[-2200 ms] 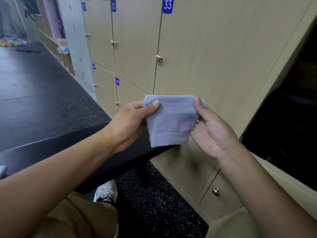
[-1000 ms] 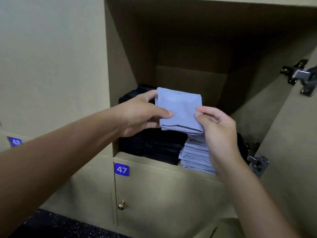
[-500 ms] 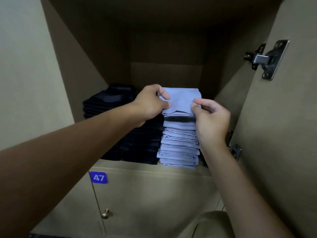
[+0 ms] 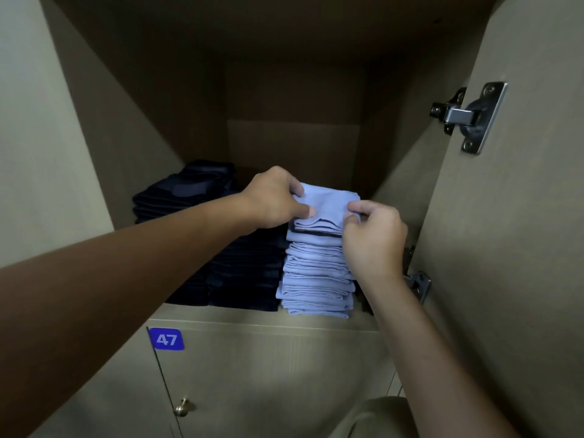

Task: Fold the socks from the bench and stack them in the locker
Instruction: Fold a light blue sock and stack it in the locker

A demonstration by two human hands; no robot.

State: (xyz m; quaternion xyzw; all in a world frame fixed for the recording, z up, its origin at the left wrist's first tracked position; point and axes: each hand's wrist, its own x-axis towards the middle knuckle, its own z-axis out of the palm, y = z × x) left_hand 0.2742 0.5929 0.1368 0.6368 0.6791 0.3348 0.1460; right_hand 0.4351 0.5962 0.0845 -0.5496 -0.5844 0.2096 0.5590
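A folded light-blue sock (image 4: 328, 203) lies on top of a tall stack of light-blue socks (image 4: 316, 279) inside the open locker (image 4: 294, 143). My left hand (image 4: 275, 197) pinches the sock's left edge between thumb and fingers. My right hand (image 4: 373, 235) pinches its right front corner. A thin dark gap shows between the top sock and the stack below it. The bench is out of view.
Stacks of dark folded socks (image 4: 202, 232) fill the locker's left side, right against the blue stack. The open locker door with its metal hinge (image 4: 471, 116) stands on the right. Below is closed locker 47 (image 4: 166, 339) with a brass knob (image 4: 182, 406).
I turned from the bench to the locker and carried the folded blue sock onto the blue stack. Over the last half second it has come down closer onto the stack.
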